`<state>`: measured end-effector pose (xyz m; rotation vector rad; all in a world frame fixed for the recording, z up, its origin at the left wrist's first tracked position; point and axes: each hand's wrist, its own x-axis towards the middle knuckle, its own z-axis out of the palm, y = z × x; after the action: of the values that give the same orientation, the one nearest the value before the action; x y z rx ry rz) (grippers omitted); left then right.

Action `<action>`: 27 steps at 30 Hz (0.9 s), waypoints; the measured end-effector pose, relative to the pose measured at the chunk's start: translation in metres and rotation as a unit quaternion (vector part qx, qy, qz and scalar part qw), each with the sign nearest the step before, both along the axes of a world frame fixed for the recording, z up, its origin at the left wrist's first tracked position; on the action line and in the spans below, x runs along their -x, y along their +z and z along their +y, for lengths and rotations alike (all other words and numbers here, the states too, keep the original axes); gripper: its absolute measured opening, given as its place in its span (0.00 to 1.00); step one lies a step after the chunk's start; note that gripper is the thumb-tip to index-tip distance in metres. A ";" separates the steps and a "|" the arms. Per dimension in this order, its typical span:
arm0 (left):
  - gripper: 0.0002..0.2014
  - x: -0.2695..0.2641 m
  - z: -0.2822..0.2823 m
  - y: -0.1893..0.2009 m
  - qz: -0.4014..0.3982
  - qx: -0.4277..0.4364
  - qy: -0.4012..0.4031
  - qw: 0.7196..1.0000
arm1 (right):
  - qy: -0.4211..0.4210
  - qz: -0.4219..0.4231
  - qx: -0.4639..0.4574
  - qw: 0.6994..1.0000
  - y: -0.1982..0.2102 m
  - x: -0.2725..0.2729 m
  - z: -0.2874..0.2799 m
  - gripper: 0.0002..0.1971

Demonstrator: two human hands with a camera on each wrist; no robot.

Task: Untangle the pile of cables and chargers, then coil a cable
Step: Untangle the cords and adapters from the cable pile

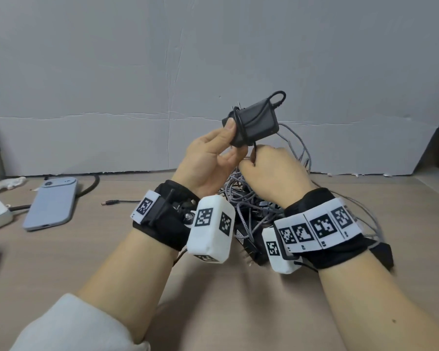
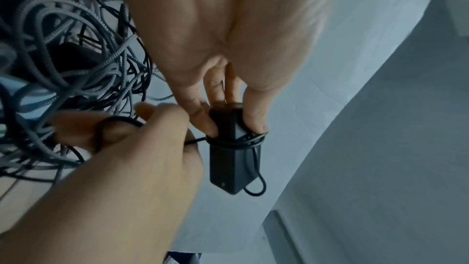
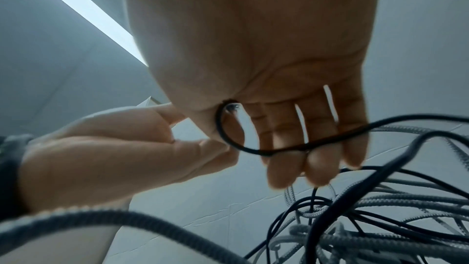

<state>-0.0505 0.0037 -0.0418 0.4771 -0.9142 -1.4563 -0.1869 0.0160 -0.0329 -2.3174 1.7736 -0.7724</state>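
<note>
Left hand [image 1: 208,158] grips the black charger [image 1: 254,122], raised above the cable pile [image 1: 249,206]; right hand [image 1: 271,168], just below the charger, pinches its thin black cord [image 2: 236,143]. Risk: a hard pull would probably tighten the wraps, or drag the pile's grey cables along.

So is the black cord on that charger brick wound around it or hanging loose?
Wound. Turns of black cord cross the charger brick held by the left hand; the right hand pinches the cord's free run.
</note>
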 end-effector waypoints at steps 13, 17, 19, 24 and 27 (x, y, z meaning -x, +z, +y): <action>0.17 -0.013 -0.003 -0.010 -0.315 0.066 0.211 0.923 | 0.119 0.110 -0.050 0.986 0.007 0.000 0.009 0.18; 0.16 -0.023 0.000 -0.006 -0.362 0.088 0.181 0.910 | 0.136 0.039 0.018 0.990 0.019 0.015 0.005 0.09; 0.13 -0.027 0.000 -0.004 -0.390 0.091 0.159 0.902 | 0.125 0.004 0.038 0.991 0.024 0.025 0.002 0.08; 0.10 -0.034 0.002 -0.005 -0.460 0.071 0.061 0.883 | 0.100 -0.013 0.096 0.990 0.029 0.043 -0.005 0.08; 0.12 -0.036 0.002 -0.007 -0.433 0.057 0.018 0.899 | 0.103 -0.043 0.094 0.989 0.029 0.051 -0.008 0.07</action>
<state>-0.0144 0.0060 -0.0487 1.0901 -1.6650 -1.1242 -0.2377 0.0081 -0.0043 -2.4909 1.4538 -1.0245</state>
